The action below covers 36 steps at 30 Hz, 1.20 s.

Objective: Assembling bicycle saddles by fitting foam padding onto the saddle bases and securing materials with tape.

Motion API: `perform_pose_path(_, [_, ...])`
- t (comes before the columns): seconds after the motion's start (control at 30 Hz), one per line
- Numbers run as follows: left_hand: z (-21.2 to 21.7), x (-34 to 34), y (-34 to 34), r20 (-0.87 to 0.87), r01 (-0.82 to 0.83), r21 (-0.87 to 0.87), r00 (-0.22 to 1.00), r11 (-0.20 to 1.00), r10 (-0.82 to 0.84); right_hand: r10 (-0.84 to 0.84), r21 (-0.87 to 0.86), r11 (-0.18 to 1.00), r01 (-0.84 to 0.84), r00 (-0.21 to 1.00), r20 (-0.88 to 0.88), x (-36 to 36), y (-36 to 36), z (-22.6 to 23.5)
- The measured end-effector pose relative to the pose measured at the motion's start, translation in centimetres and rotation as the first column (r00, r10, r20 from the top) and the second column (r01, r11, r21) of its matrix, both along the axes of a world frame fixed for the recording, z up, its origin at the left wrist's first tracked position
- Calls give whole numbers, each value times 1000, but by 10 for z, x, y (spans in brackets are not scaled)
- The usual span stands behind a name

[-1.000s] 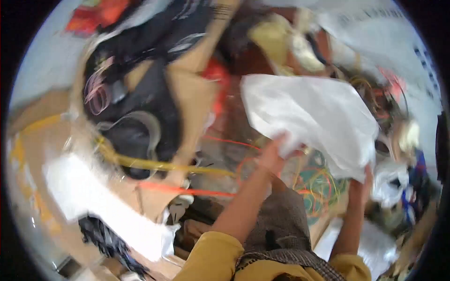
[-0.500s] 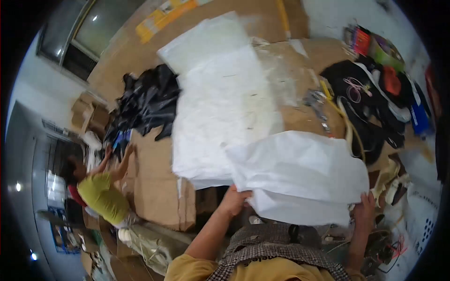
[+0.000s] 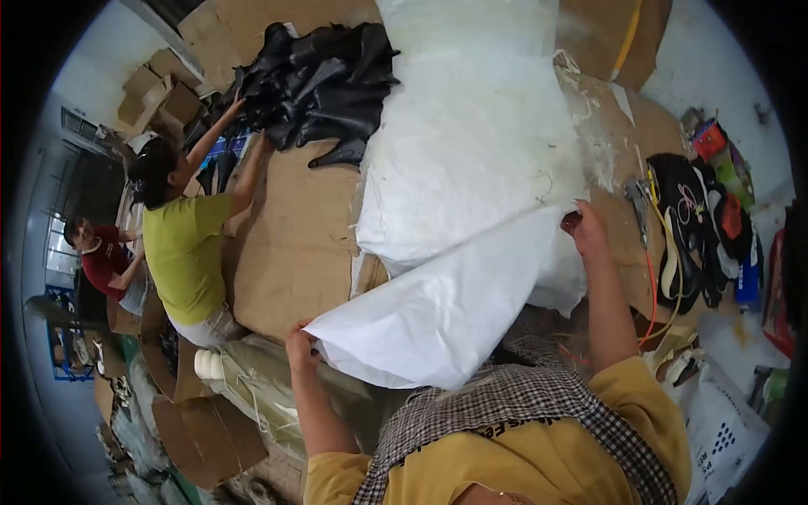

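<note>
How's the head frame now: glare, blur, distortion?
Head view, rim: fisheye curvature, black corners; head view, centre: the white material is bright with faint detail, while the white sheet shows soft fold shading; head view, upper left: sheen on the black pieces; head view, lower half: left hand and right hand lack heavy blur.

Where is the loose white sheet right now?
In the head view, the white sheet is just below centre, held between the left hand and right hand, overlapping the near edge of the white pile beyond it.
</note>
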<state>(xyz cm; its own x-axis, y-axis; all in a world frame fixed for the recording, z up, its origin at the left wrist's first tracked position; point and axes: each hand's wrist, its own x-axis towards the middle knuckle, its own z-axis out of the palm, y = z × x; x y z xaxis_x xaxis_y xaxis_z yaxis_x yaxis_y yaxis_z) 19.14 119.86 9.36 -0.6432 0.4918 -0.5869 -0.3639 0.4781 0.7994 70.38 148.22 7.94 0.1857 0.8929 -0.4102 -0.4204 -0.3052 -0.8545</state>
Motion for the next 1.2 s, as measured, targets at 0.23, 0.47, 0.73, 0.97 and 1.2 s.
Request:
perform_pose_path(0.23, [-51, -41, 65, 1, -96, 223, 995, 970, 98, 233, -160, 965, -208, 960, 155, 8, 82, -8])
perform_pose_path(0.47, [-83, 17, 213, 506, -195, 306, 863, 932, 15, 73, -78, 797, -599, -33, 997, 55, 80, -68])
perform_pose_path(0.73, [-89, 63, 305, 130, 197, 17, 972, 980, -197, 501, -99, 340, -935, 91, 860, -68, 104, 17])
perform_pose_path(0.97, [-88, 71, 350, 36, 97, 266, 993, 959, -111, 243, -295, 41, -955, -277, 930, -161, 136, -7])
perform_pose_path(1.2, [-59, 39, 388, 17, 57, 366, 998, 929, -68, 59, -351, -62, -934, -355, 933, -198, 117, -13])
